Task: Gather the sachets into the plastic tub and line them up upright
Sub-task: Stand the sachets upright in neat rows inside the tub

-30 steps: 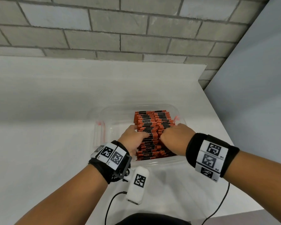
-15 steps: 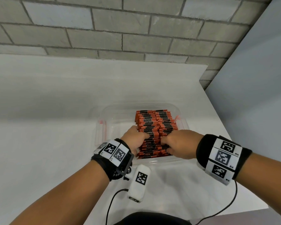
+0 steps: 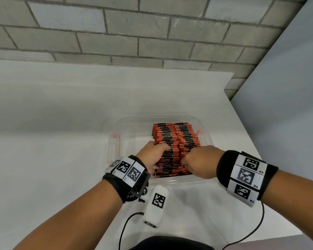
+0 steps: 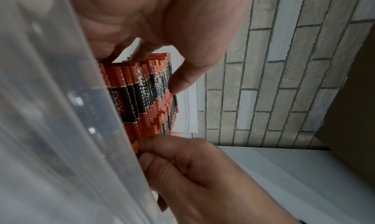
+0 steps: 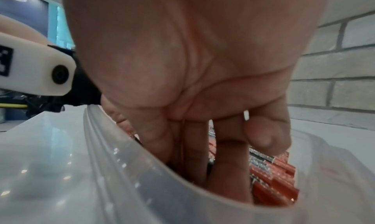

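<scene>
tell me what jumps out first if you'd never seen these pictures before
The dense block of orange-and-black foil sachets standing on edge draws the eye first, packed into the right part of the clear plastic tub on the white table. Next come the two bare hands working at the near end of the rows: the left hand grips a bundle from its left side, while the right hand digs curled fingers into the sachets.

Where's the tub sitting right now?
Head view: the plastic tub sits centre-right on the white table, both hands inside among the sachets.
</scene>
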{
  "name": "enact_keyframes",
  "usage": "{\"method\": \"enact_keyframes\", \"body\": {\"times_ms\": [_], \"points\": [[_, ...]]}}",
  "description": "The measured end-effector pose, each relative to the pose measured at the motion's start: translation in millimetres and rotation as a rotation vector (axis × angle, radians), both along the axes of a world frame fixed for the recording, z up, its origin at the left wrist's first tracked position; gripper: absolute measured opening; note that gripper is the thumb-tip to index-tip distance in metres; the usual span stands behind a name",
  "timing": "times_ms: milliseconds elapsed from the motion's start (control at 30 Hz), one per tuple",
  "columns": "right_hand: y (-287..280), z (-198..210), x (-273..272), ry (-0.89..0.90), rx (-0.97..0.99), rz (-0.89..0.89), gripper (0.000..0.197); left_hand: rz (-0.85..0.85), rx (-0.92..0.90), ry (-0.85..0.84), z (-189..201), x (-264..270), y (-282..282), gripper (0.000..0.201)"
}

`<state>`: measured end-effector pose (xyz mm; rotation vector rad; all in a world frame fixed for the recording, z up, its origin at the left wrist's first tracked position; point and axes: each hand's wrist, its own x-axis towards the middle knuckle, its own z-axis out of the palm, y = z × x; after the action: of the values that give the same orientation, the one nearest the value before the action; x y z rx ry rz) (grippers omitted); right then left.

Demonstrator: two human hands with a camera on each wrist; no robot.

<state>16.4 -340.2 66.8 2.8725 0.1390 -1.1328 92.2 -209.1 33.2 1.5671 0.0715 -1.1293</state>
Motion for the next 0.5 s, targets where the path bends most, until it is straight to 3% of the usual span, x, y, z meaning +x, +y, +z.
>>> {"method": "enact_keyframes", "body": {"times_ms": [100, 300, 500], "points": [[3.4, 2.6, 2.6, -0.003, -0.075, 0.032, 0.027, -0.021, 0.035, -0.047, -1.1, -0.3, -0.8, 0.011], [6.3, 6.8, 4.3, -0.028, -0.135, 0.118, 0.025, -0.028, 0.086, -0.131, -10.7, -0.7, -1.0, 0.023], [6.0, 8.3, 3.1, -0.054, -0.163, 0.151, 0.026, -0.049, 0.112, -0.168, -17.1, 0.8, -1.6, 0.013]]}}
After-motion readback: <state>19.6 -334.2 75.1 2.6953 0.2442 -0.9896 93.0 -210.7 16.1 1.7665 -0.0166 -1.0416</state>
